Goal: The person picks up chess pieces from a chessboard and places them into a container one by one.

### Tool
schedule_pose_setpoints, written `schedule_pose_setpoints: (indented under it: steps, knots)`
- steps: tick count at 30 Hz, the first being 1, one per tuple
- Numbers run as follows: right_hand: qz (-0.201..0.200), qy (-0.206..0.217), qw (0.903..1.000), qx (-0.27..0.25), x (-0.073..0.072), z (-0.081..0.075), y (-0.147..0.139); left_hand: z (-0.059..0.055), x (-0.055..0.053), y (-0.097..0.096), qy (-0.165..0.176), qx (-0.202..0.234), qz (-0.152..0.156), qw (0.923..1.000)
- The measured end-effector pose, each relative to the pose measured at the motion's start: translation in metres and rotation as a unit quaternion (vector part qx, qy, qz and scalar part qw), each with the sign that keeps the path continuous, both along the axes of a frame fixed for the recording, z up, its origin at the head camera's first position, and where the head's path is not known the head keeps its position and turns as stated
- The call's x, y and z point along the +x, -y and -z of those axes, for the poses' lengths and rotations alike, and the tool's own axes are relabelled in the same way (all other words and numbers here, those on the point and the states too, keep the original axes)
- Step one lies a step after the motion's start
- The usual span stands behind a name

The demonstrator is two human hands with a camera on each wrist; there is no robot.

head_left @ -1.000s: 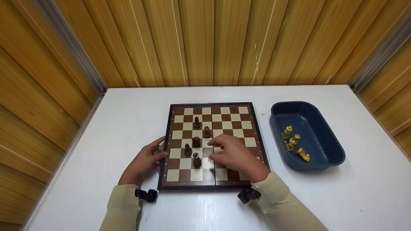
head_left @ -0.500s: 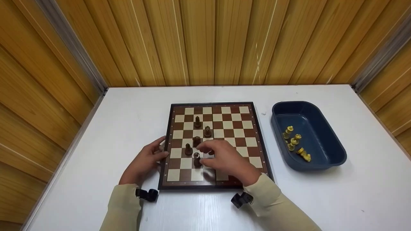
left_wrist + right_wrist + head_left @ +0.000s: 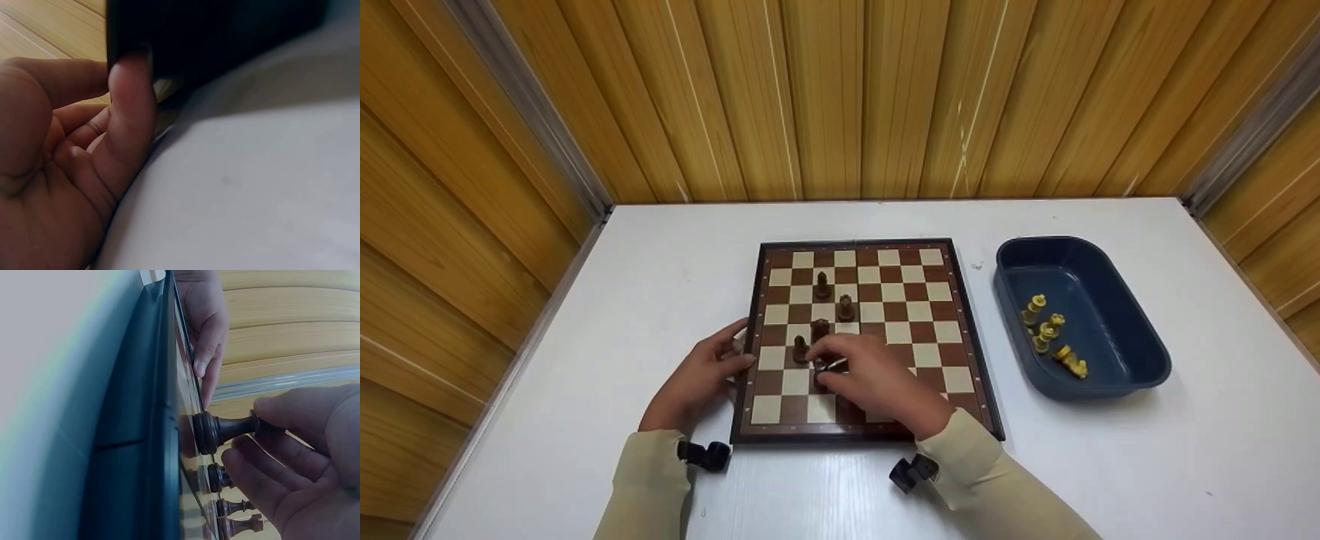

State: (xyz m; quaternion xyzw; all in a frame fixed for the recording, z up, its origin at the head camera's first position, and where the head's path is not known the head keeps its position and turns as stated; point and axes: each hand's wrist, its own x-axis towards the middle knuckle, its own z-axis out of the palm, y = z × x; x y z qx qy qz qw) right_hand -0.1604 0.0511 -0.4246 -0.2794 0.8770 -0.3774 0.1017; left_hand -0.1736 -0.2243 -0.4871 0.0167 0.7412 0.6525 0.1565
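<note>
A brown-and-cream chessboard lies on the white table with several dark chess pieces on its left half. My right hand pinches the nearest dark chess piece by its top. That piece stands upright; fingers hide its head. Close beyond it are a dark piece and a broader one. Farther back stand a rook-like piece and a slender piece. My left hand rests at the board's left edge, its thumb and index finger touching the rim with space between them.
To the right of the board is a deep blue tub containing several gold chess pieces, at least one lying on its side. Wood-panelled walls stand behind and beside the table.
My right hand has moved left across the board, and its fingers have come together on the nearest dark chess piece. My left hand stays at the board's edge.
</note>
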Motion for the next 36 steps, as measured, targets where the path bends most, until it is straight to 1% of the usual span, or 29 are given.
schedule_pose_setpoints:
  steps: [5, 14, 18, 28, 31, 34, 36]
  knots:
    - [0.000, -0.003, 0.9999, -0.011, -0.0003, 0.0016, 0.0005, 0.0008, -0.0003, 0.0003, -0.002, -0.006, 0.001, 1.0000]
    - [0.006, -0.004, 0.9997, -0.025, -0.0006, 0.0039, -0.0016, -0.0007, 0.0007, -0.0008, 0.006, -0.007, 0.000, 1.0000]
    - [0.011, 0.003, 0.9995, -0.030, -0.0007, 0.0054, -0.0028, -0.0010, 0.0009, -0.0014, 0.006, -0.012, -0.004, 0.9999]
    - [0.015, 0.006, 0.9990, -0.041, -0.0014, 0.0079, -0.0041, 0.0004, 0.0003, 0.0008, -0.004, -0.025, 0.002, 0.9997]
    - [0.015, 0.012, 0.9986, -0.049, -0.0013, 0.0082, -0.0042, 0.0005, 0.0007, 0.0002, 0.001, -0.020, -0.006, 0.9998]
    - [0.014, 0.028, 0.9975, -0.063, -0.0012, 0.0073, -0.0049, 0.0004, 0.0009, -0.0002, 0.004, -0.012, -0.010, 0.9999]
    - [0.018, 0.026, 0.9969, -0.072, -0.0014, 0.0053, -0.0058, 0.0004, 0.0010, -0.0002, 0.003, -0.009, -0.010, 0.9999]
